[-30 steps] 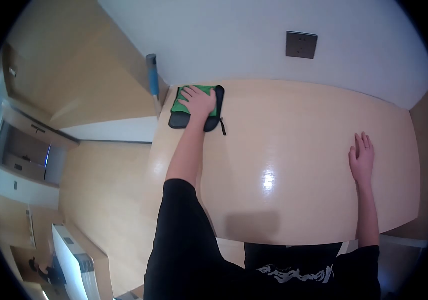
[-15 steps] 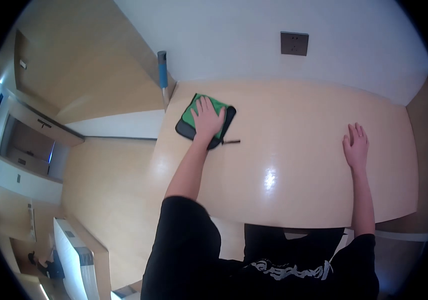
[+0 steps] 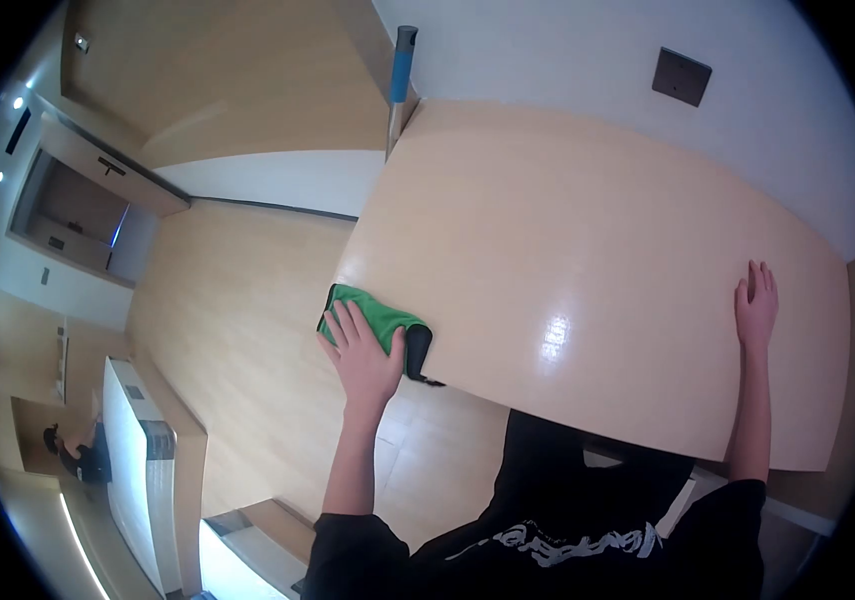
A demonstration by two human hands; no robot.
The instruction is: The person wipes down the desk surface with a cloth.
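Observation:
A green cloth with a black-edged dark underside point(image 3: 380, 318) lies at the table's left front corner, part of it past the edge and its dark strap pointing right. My left hand point(image 3: 363, 355) presses on it from above with fingers spread, not curled round it. Resting on the right side of the pale wood-coloured table point(image 3: 548, 230) is my right hand point(image 3: 758, 305), fingers stretched out and nothing in them.
Behind the table's far left corner stands a blue-and-grey handle point(image 3: 402, 75). A dark wall socket point(image 3: 682, 77) is on the wall behind. Further left, a person point(image 3: 83, 455) is beside a large white panel-like piece point(image 3: 138, 450).
My left hand has drawn the green cloth from the table's far left area to its near left corner. My right hand stays on the table's right side. The view has tilted.

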